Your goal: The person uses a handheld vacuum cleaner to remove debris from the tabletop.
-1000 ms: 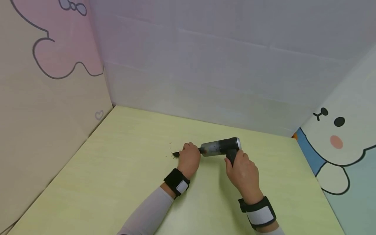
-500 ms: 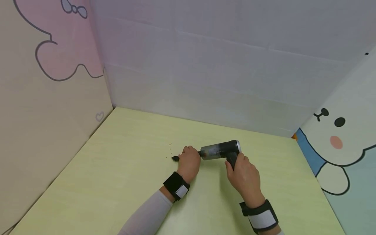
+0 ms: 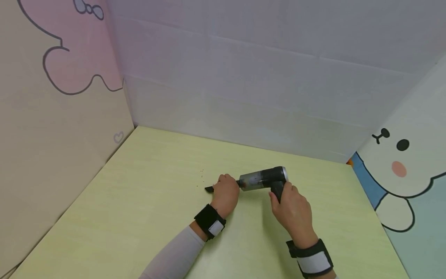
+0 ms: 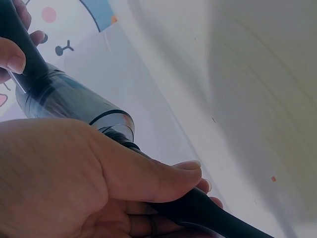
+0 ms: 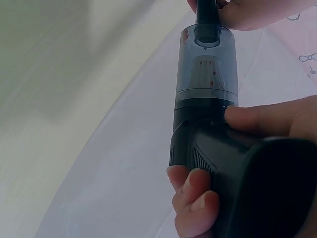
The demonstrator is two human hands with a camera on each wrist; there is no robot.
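A black handheld vacuum cleaner (image 3: 273, 177) with a clear dust bin (image 5: 205, 64) is held level above the pale yellow table. My right hand (image 3: 294, 211) grips its handle, with the thumb on the body in the right wrist view. My left hand (image 3: 225, 195) holds the narrow black nozzle (image 4: 208, 215) between thumb and fingers. The nozzle's tip (image 3: 209, 189) points left, low over the table; whether it touches cannot be told. Small reddish-brown crumbs (image 3: 202, 176) lie just beyond the tip. Reddish bits show inside the bin.
The yellow tabletop (image 3: 156, 174) is bounded by a whitish back wall (image 3: 244, 85), a left panel with a pink drawing (image 3: 83, 66), and a right panel with a cartoon face (image 3: 400, 166). Both wrists wear black straps.
Both hands and the vacuum cleaner have come slightly nearer to me, then slightly right. Fewer crumbs show close to the nozzle tip than a second ago. Both grips stay the same.
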